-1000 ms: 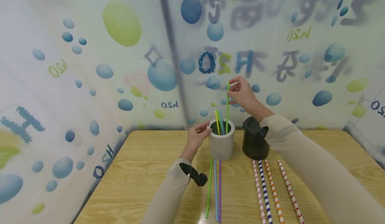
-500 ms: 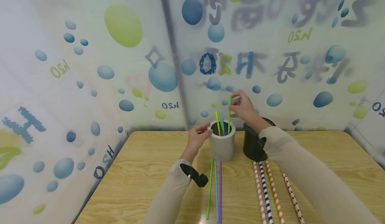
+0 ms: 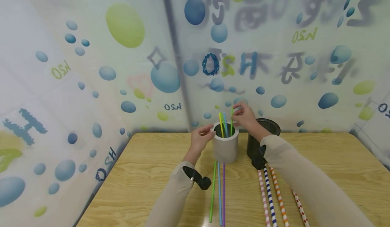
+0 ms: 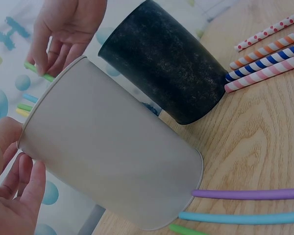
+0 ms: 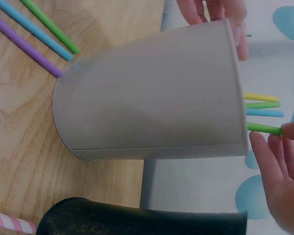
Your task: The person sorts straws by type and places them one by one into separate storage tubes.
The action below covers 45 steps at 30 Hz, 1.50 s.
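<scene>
A light grey cylindrical holder [image 3: 225,150] stands upright on the table. At its left rim is my left hand [image 3: 201,139], thumb and fingers gripping the edge. My right hand [image 3: 244,117] pinches the upper end of a green straw [image 5: 264,129] between thumb and fingers. That straw stands upright, its lower part hidden inside the holder. Beside it lean a yellow straw [image 5: 261,97], another green one and a light blue straw [image 5: 265,113], their tops sticking out above the rim.
Right of the grey holder stands a black holder [image 4: 161,63], partly behind my right arm. Plain green, blue and purple straws [image 3: 223,193] lie in front of the grey one. Several patterned straws [image 3: 279,196] lie before the black one. A printed curtain [image 3: 137,67] hangs behind the table.
My right hand has come down with the green straw, which now sits deeper in the grey holder. My left hand has stayed at the rim.
</scene>
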Each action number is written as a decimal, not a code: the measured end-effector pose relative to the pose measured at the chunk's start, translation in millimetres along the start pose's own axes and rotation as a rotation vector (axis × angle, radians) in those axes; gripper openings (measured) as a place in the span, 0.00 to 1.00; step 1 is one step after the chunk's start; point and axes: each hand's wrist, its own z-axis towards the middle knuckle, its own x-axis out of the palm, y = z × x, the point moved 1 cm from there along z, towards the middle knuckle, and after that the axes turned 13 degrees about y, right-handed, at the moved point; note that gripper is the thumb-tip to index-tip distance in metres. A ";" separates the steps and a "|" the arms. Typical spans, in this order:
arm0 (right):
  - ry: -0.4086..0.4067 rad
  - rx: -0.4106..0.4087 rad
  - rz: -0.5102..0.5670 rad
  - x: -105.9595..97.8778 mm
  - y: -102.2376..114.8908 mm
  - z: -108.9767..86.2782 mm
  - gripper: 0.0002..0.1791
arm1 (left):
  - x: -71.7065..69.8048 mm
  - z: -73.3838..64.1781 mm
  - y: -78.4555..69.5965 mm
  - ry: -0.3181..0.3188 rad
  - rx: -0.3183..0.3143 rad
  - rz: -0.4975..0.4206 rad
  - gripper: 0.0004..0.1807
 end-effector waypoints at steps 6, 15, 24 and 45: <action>0.002 0.046 -0.013 5.0 -2.9 1.2 0.20 | -0.4 4.5 7.6 -0.009 0.004 0.005 0.18; -0.009 0.058 -0.084 11.0 -7.2 3.5 0.20 | 0.7 5.3 7.5 -0.032 -0.016 0.008 0.17; -0.017 0.070 -0.124 12.4 -6.2 5.6 0.19 | 0.3 7.1 8.6 -0.032 -0.021 -0.001 0.18; 0.156 0.085 -0.072 -5.6 11.2 -23.5 0.21 | -0.2 6.8 9.3 -0.028 -0.041 -0.004 0.18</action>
